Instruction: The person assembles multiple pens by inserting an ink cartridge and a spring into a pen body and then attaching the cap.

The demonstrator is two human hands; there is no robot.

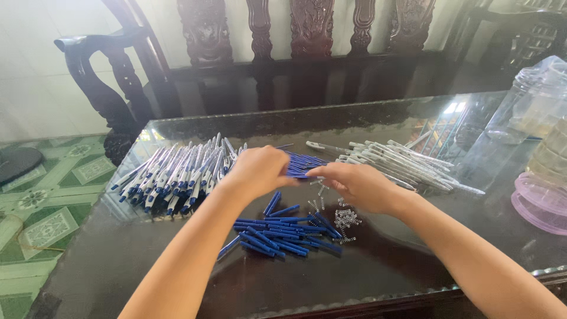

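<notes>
My left hand (258,170) and my right hand (357,184) meet over the middle of a dark glass-topped table (378,272). Both are closed around small pen parts, hidden by my fingers, just above a bunch of blue pen parts (304,164). A pile of blue pen tips or caps (283,233) lies in front of my hands. Small metal springs (344,218) are scattered beside my right hand. Assembled white-and-blue pens (174,174) lie heaped on the left. White pen barrels (401,162) lie on the right.
A clear plastic jar (534,100) and a pink-based container (540,201) stand at the table's right edge. A dark carved wooden bench (266,53) stands behind the table. Green patterned floor tiles (53,195) lie to the left.
</notes>
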